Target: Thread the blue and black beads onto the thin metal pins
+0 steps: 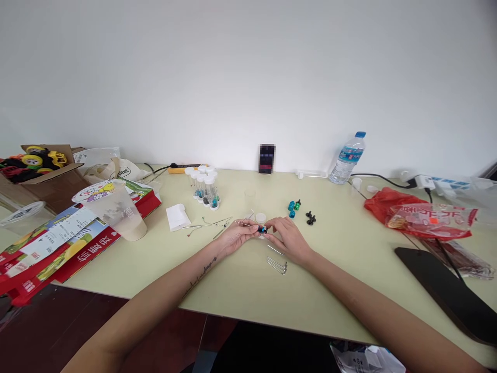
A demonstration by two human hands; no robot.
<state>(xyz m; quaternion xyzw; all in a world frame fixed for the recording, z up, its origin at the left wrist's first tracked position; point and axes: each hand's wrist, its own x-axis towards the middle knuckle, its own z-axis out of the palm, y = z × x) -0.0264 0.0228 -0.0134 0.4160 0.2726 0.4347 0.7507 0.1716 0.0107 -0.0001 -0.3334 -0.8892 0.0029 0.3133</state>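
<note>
Near the middle of the table, my left hand [237,235] pinches a small blue and black part [263,229], with a thin metal rod by its fingers. My right hand [288,238] has its thumb and forefinger closed on the same part from the right. A round white cap [261,219] lies just behind the fingers, near a clear tube [249,199]. Metal rods [276,265] lie below my right hand. Blue and green pieces [292,208] and black pieces [310,218] sit behind it. More thin rods [222,224] lie beyond my left hand.
Capped tubes [209,189] stand at back left, near white paper [177,217]. A drink cup [132,223] and a red box [93,256] are left. A phone [266,158] leans on the wall. A bottle [347,159], red bag [411,213] and black object [442,290] are right.
</note>
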